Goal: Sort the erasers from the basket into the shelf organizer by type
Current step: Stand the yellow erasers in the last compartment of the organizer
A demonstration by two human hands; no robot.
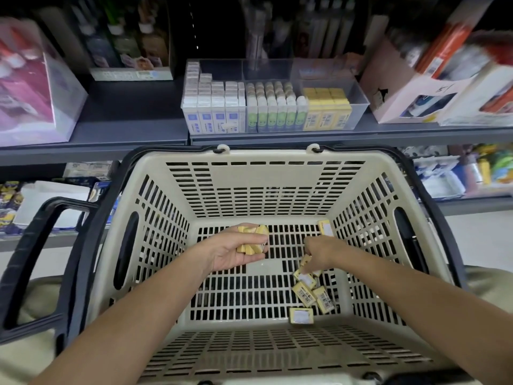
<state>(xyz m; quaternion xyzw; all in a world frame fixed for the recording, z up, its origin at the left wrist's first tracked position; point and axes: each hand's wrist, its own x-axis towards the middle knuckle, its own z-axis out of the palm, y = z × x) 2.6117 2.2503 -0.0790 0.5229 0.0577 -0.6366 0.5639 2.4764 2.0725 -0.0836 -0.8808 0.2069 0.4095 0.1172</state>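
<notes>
Yellow rectangular erasers [249, 244] sit clutched in the left hand [230, 254] over a beige slotted plastic basket [266, 176]; the right hand [319, 252] reaches among loose ones, grip unclear.

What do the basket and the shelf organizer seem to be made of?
The basket looks like moulded beige plastic, matte: slotted walls, one-piece shape. The shelf organizer looks like clear rigid plastic, glossy: the yellow erasers show through its front wall. Perhaps acrylic; I cannot tell.
</notes>
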